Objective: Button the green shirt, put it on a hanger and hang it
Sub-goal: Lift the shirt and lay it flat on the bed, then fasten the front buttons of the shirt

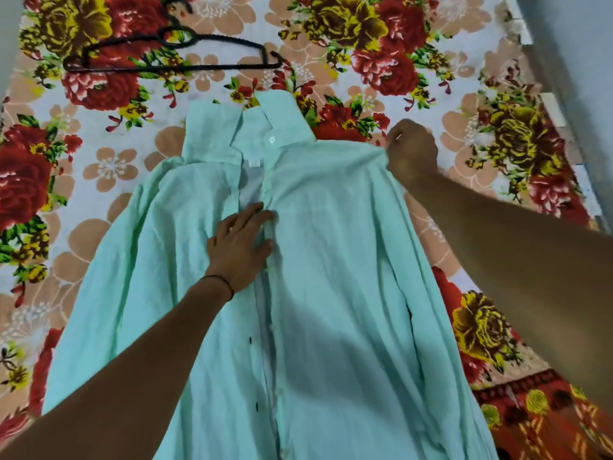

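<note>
Presently: shirt (331, 277) flat on bed (497, 144), front unbuttoned. Left hand (238, 247) spread flat on placket; right hand (411, 151) pinching shoulder. Hanger (172, 54) beyond collar, unused. Buttoning, hanging remain.

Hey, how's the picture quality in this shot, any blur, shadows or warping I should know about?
Head view: even indoor light, no glare; the right hand pinching the green shirt at the shoulder is motion-blurred; the left hand is sharper; a soft shadow falls on the shirt's lower front; wide-angle bending stretches the forearms and the floral bedsheet at the edges; the black hanger reads clearly.
</note>
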